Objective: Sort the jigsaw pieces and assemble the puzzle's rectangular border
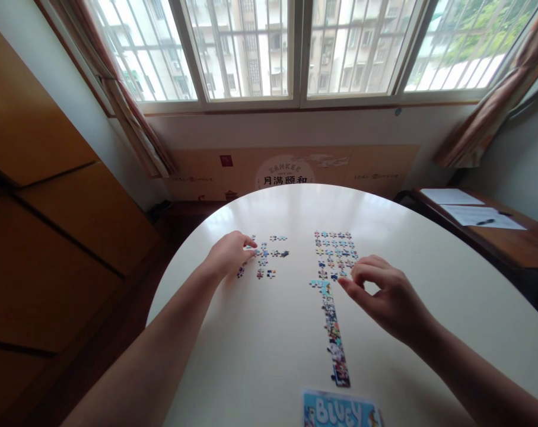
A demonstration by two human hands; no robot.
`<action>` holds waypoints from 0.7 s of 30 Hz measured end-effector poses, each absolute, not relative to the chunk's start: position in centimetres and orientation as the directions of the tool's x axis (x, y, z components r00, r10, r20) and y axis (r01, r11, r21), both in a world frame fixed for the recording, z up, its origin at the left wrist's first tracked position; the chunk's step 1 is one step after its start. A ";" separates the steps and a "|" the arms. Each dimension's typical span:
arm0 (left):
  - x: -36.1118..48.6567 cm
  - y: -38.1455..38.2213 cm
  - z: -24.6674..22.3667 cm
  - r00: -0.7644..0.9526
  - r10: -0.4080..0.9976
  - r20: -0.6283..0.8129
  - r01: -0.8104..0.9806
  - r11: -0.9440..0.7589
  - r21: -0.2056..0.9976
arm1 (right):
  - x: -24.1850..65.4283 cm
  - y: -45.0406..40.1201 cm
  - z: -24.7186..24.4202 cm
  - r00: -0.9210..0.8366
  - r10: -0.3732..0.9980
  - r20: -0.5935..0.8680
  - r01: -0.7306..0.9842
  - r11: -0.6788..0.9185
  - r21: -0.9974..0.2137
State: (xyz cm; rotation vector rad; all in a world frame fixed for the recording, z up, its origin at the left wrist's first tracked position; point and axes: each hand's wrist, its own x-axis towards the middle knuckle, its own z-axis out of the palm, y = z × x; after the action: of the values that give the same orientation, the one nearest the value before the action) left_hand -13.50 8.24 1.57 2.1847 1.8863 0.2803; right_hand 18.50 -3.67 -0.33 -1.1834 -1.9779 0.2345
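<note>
Puzzle pieces [334, 244] lie beside left fingers [250, 241] and right fingers [352, 289], narrowly parted, hold unclear

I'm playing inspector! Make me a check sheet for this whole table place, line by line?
Surface: glossy white rounded table
Job's things: small multicoloured jigsaw pieces, in a left cluster and right rows; joined multicoloured jigsaw strip; blue rectangular Bluey picture, partly out of frame
Clutter: white paper sheets on brown wooden desk, right
Left hand: at left pieces, grip unclear
Right hand: curled beside right rows, grip unclear
Cables: nothing seen on the table
Surroundings: white-framed barred window, pinkish curtains
</note>
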 end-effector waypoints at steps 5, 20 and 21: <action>-13.4 8.4 1.4 0.141 0.990 -0.027 0.951 -0.127 0.283 | 17.8 -3.5 -1.2 -0.275 0.773 0.571 0.812 0.505 -0.293; -13.5 8.7 1.1 0.069 0.997 -0.023 0.905 -0.053 0.423 | 17.4 -3.2 -2.9 -0.297 0.853 0.429 0.849 0.441 -0.291; -13.5 8.6 1.3 0.075 0.997 -0.018 0.899 -0.059 0.435 | 17.4 -3.2 -3.0 -0.297 0.856 0.423 0.842 0.444 -0.307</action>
State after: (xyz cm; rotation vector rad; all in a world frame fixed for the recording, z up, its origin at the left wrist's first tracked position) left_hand -13.46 8.63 1.27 2.0269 1.8885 0.4127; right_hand 17.42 -3.22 -2.98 -1.4194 -2.1688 0.0346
